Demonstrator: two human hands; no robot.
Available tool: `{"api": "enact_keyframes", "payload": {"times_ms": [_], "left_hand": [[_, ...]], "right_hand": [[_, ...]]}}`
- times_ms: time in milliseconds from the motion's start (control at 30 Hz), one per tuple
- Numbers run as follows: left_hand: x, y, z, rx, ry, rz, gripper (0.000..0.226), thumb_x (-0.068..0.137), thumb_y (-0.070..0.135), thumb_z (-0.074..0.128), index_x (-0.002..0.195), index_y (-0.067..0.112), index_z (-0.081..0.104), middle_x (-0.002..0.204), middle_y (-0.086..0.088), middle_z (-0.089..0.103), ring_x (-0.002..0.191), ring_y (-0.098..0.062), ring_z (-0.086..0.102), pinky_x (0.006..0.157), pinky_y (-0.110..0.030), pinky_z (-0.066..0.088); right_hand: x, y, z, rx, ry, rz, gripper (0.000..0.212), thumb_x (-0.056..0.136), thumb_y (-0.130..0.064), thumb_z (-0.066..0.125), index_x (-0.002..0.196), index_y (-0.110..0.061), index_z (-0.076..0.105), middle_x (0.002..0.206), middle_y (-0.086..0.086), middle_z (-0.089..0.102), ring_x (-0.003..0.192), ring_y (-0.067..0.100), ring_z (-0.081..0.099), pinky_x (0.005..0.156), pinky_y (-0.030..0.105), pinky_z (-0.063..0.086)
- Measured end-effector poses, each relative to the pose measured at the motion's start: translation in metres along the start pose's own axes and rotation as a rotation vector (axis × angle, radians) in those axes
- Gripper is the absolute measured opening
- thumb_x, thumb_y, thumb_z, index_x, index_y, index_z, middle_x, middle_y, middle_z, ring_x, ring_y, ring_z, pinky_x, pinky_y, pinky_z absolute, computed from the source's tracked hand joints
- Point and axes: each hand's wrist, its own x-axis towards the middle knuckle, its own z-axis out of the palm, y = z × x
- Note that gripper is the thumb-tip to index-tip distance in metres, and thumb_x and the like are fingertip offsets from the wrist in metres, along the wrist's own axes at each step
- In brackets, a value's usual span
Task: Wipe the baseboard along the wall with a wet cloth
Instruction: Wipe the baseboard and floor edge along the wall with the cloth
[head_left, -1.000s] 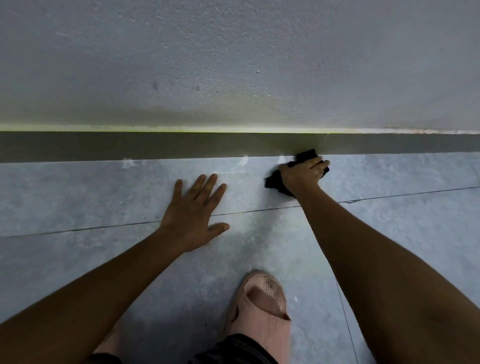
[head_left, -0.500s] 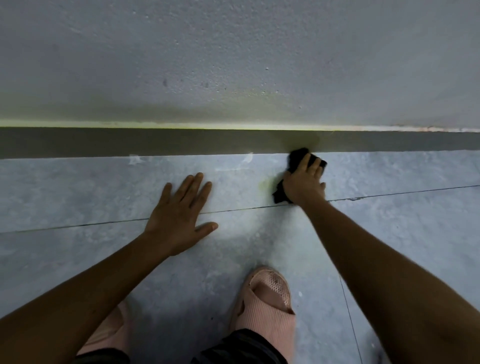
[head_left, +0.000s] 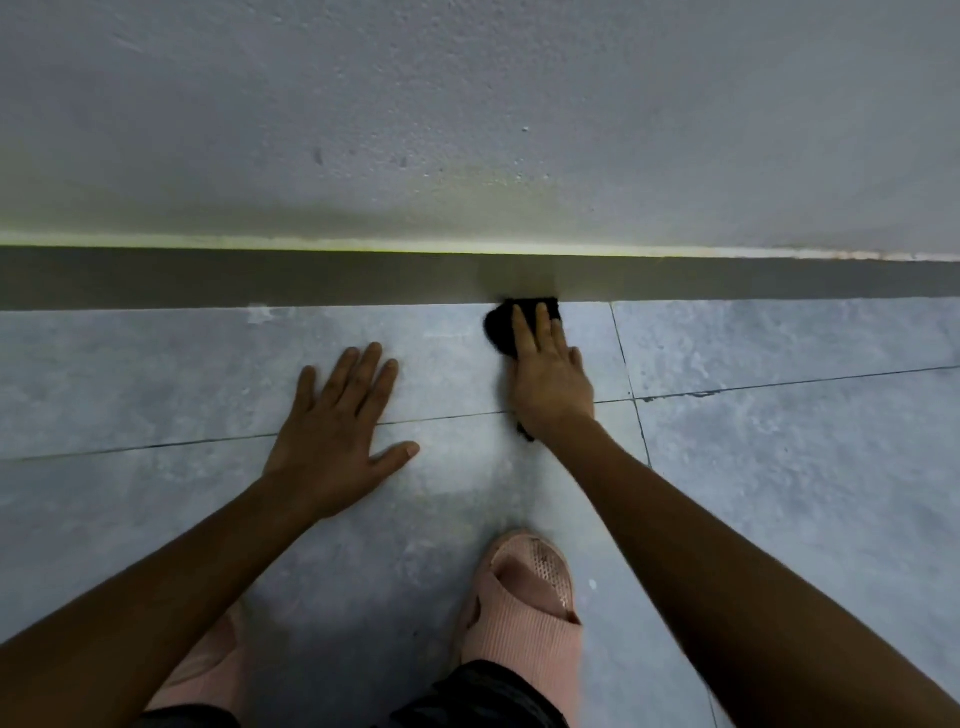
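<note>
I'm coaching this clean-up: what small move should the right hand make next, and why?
Probably push the black cloth up onto the baseboard face. The right hand presses it flat, but it lies mostly on the floor tile, only its top edge meeting the dark strip.

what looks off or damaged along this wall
Small things only: a whitish smear on the floor tile right at the baseboard, toward the left, and reddish flaking along the baseboard's top edge at far right. Nothing spilled or askew.
</note>
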Motion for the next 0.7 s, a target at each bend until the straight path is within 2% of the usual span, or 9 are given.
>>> {"api": "enact_keyframes", "payload": {"times_ms": [100, 200, 300, 433, 500, 567, 633, 700], "left_hand": [[-0.001, 0.0, 0.001, 0.031, -0.009, -0.002, 0.086, 0.073, 0.075, -0.005, 0.14, 0.026, -0.029, 0.153, 0.001, -0.03, 0.138, -0.013, -0.03, 0.115, -0.045, -0.013], [-0.001, 0.002, 0.001, 0.025, 0.0, -0.011, 0.086, 0.073, 0.074, -0.004, 0.14, 0.026, -0.029, 0.154, 0.0, -0.028, 0.138, -0.014, -0.03, 0.115, -0.045, -0.013], [-0.001, 0.002, -0.001, 0.013, 0.003, -0.009, 0.087, 0.073, 0.074, -0.003, 0.141, 0.025, -0.027, 0.154, 0.0, -0.027, 0.138, -0.014, -0.029, 0.116, -0.045, -0.012], [-0.001, 0.001, 0.001, 0.012, 0.003, -0.003, 0.087, 0.073, 0.074, -0.003, 0.14, 0.026, -0.029, 0.152, 0.001, -0.03, 0.138, -0.013, -0.03, 0.116, -0.045, -0.012], [0.0, 0.0, 0.002, 0.018, 0.001, 0.0, 0.087, 0.072, 0.074, -0.004, 0.139, 0.026, -0.03, 0.151, 0.001, -0.032, 0.138, -0.013, -0.03, 0.116, -0.046, -0.012], [0.0, 0.0, 0.004, 0.028, 0.006, -0.002, 0.087, 0.072, 0.074, -0.004, 0.14, 0.026, -0.029, 0.152, 0.001, -0.031, 0.138, -0.013, -0.03, 0.116, -0.046, -0.012], [0.0, 0.001, 0.003, 0.017, 0.012, 0.0, 0.087, 0.073, 0.074, -0.002, 0.142, 0.025, -0.025, 0.154, 0.0, -0.026, 0.139, -0.014, -0.027, 0.116, -0.047, -0.011], [0.0, 0.001, 0.003, 0.005, 0.019, -0.001, 0.087, 0.074, 0.074, 0.001, 0.142, 0.025, -0.022, 0.155, -0.001, -0.023, 0.14, -0.014, -0.025, 0.116, -0.047, -0.01]], "right_hand": [[0.006, 0.036, -0.015, 0.057, -0.001, 0.166, 0.073, 0.09, -0.003, 0.034, 0.151, -0.031, 0.004, 0.16, -0.001, -0.005, 0.145, 0.025, 0.012, 0.115, 0.046, 0.02], [0.018, 0.049, -0.026, 0.14, -0.036, 0.266, 0.072, 0.091, -0.003, 0.034, 0.151, -0.028, 0.003, 0.16, 0.002, -0.007, 0.146, 0.025, 0.001, 0.114, 0.052, 0.022], [0.016, 0.038, -0.022, 0.08, -0.072, 0.082, 0.072, 0.091, -0.001, 0.034, 0.151, -0.028, 0.003, 0.16, 0.002, -0.008, 0.146, 0.024, -0.004, 0.116, 0.049, 0.019], [-0.031, 0.045, -0.007, -0.032, -0.106, -0.372, 0.081, 0.084, 0.009, 0.038, 0.149, -0.031, 0.013, 0.16, -0.001, 0.0, 0.147, 0.021, 0.0, 0.116, 0.043, 0.016], [-0.05, 0.068, -0.009, -0.057, -0.12, -0.439, 0.086, 0.079, 0.014, 0.04, 0.149, -0.031, 0.017, 0.16, -0.002, 0.003, 0.147, 0.021, 0.001, 0.116, 0.044, 0.019], [-0.053, 0.09, -0.016, -0.045, -0.086, -0.355, 0.083, 0.08, 0.017, 0.04, 0.148, -0.028, 0.022, 0.159, 0.0, 0.006, 0.147, 0.023, 0.004, 0.113, 0.047, 0.03], [-0.041, 0.096, -0.024, -0.032, -0.052, -0.178, 0.078, 0.084, 0.016, 0.037, 0.148, -0.026, 0.022, 0.16, 0.0, 0.005, 0.146, 0.025, 0.005, 0.105, 0.05, 0.039], [-0.021, 0.084, -0.027, -0.044, -0.059, -0.072, 0.073, 0.088, 0.012, 0.034, 0.149, -0.026, 0.019, 0.16, -0.001, 0.0, 0.146, 0.026, 0.002, 0.104, 0.053, 0.039]]}}
